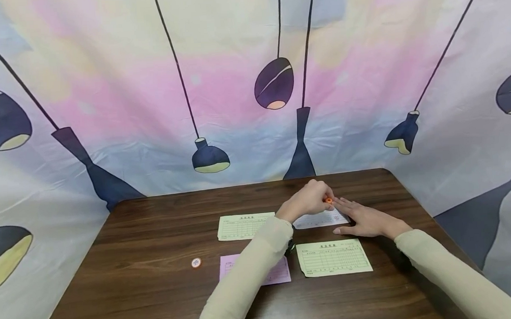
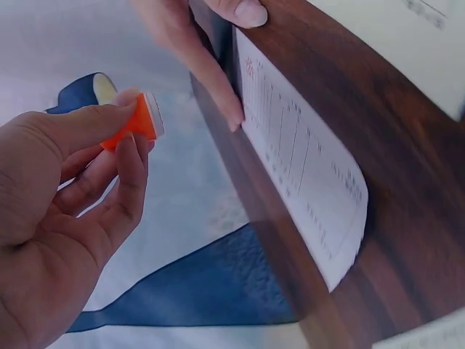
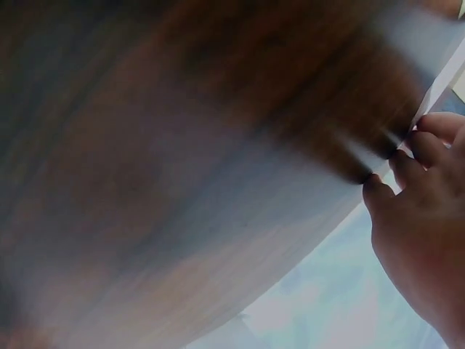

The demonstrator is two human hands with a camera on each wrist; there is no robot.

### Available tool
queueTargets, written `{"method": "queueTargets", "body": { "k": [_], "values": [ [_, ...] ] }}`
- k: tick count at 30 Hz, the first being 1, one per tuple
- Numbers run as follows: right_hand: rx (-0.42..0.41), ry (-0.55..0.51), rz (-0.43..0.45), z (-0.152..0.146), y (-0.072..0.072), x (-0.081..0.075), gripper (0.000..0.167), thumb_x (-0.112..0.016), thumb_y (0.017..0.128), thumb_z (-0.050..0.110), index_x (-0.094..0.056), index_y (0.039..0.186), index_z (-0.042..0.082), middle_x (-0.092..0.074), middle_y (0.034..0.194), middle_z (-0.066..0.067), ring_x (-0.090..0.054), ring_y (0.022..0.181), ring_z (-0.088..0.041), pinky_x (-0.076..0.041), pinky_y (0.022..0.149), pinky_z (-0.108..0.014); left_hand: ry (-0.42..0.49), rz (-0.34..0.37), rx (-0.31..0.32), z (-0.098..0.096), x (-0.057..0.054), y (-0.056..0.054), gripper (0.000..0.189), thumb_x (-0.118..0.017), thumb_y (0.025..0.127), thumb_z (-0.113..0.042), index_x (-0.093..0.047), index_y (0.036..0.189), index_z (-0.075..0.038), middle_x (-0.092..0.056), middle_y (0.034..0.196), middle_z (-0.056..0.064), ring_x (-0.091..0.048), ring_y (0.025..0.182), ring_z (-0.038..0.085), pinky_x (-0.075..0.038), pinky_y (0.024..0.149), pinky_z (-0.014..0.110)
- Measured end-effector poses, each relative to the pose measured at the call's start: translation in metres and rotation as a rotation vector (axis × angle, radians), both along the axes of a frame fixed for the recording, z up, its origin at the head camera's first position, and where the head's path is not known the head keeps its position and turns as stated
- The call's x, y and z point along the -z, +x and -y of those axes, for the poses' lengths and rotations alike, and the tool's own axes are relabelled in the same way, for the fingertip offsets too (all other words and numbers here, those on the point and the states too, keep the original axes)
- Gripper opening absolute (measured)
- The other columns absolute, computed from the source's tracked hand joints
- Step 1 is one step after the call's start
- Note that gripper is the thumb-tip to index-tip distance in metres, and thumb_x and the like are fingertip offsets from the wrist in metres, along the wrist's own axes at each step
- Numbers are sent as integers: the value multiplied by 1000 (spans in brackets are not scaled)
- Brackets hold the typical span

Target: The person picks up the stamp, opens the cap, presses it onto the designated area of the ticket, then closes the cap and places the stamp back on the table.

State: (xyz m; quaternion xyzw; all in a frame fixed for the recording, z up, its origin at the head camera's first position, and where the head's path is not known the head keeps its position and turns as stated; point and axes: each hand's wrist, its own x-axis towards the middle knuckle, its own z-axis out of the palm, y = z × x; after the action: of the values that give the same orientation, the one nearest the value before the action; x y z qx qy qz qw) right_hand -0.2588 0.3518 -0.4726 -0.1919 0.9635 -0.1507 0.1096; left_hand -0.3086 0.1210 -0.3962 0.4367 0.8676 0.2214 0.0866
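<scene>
While my left fingers point(image 1: 320, 193) are pinching an orange piece point(image 2: 143, 118), my right fingers point(image 1: 351, 210) are resting, outstretched, at the white slip point(image 1: 321, 218).

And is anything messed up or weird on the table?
Nothing looks spilled. But the green slip nearer the person has an uneven near-left corner, maybe bent or torn; I can't tell which. A little round orange-rimmed piece lies apart, left of the papers, so it looks stray.
</scene>
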Motion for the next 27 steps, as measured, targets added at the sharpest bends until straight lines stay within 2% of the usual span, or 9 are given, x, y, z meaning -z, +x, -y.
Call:
{"method": "queueTargets", "body": {
  "k": [5, 11, 18, 23, 27],
  "values": [
    [5, 2, 1, 2, 0, 0, 109, -59, 92, 78, -26, 166, 5, -20, 174, -23, -24, 159, -50, -32, 120, -70, -14, -16, 0, 18, -9, 8, 16, -73, 100, -20, -79, 110, -9, -77, 94, 0, -63, 68, 5, -49, 62, 17],
    [10, -3, -27, 5, 0, -3, 111, -61, 90, 79, -31, 164, 3, -24, 174, -22, -27, 158, -48, -34, 120, -67, 9, -72, -4, 45, -19, 15, 12, -75, 99, -21, -78, 105, -11, -73, 88, -2, -57, 65, 5, -44, 61, 17],
    [0, 17, -67, 7, 3, -6, 103, -63, 93, 72, -34, 163, 2, -25, 173, -22, -34, 155, -49, -39, 117, -66, 31, -139, -9, 71, -32, 27, 17, -76, 99, -24, -79, 107, -10, -72, 86, -3, -54, 67, 4, -42, 62, 16],
    [-22, -2, -86, 11, 7, -9, 97, -66, 95, 66, -36, 162, 3, -25, 173, -23, -36, 153, -50, -40, 116, -66, 50, -172, -21, 92, -36, 38, 14, -77, 98, -24, -79, 104, -12, -74, 86, -3, -55, 68, 3, -44, 64, 16],
    [-23, -20, -110, 20, 10, -13, 101, -64, 94, 70, -35, 163, 3, -28, 172, -23, -36, 153, -50, -40, 115, -67, 81, -156, -52, 113, -35, 45, 14, -76, 99, -21, -80, 106, -10, -77, 90, -1, -59, 70, 3, -47, 66, 16]
  ]
}}
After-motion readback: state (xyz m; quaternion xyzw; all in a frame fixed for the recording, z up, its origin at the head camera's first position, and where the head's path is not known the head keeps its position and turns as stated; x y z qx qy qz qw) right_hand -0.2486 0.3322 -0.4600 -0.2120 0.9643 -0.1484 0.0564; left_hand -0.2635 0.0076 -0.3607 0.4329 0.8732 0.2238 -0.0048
